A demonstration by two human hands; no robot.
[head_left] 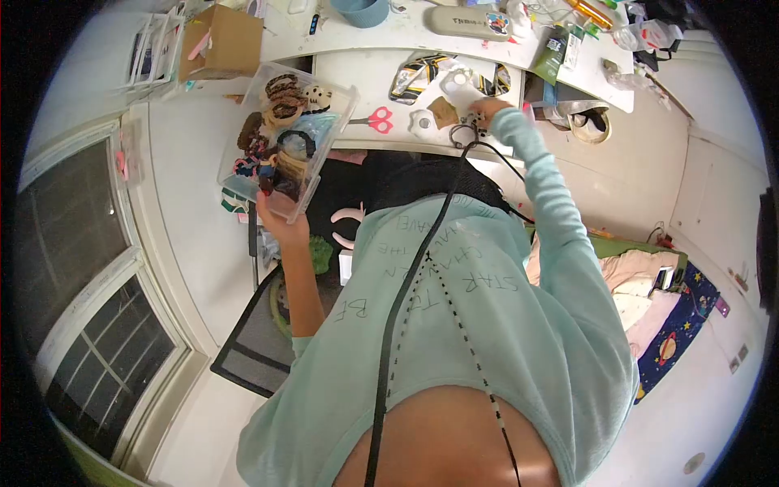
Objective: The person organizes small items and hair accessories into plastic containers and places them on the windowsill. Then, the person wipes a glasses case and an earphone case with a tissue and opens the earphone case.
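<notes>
My left hand [280, 223] grips the near end of a clear plastic box [329, 154], tilted beside an open white drawer [349, 77]. Inside the box lie several hair ties [284, 101], brown, black and patterned, and a cream spotted piece [317, 98]. My right hand [490, 109] reaches into the drawer with its fingers bent over small dark things; what they pinch is too small to tell. Close by lies a thin black loop [463, 135]. Pink-handled scissors [379, 120], a brown piece [443, 113], a white object [421, 122] and patterned cloth [422, 77] are in the drawer.
Above the drawer, the white desk [389, 36] carries a blue bowl [361, 10], a grey pencil case [469, 23] and a green packet [552, 54]. A cardboard box [221, 42] stands at left. Black cords hang across my front. A mesh chair part [256, 341] is at lower left.
</notes>
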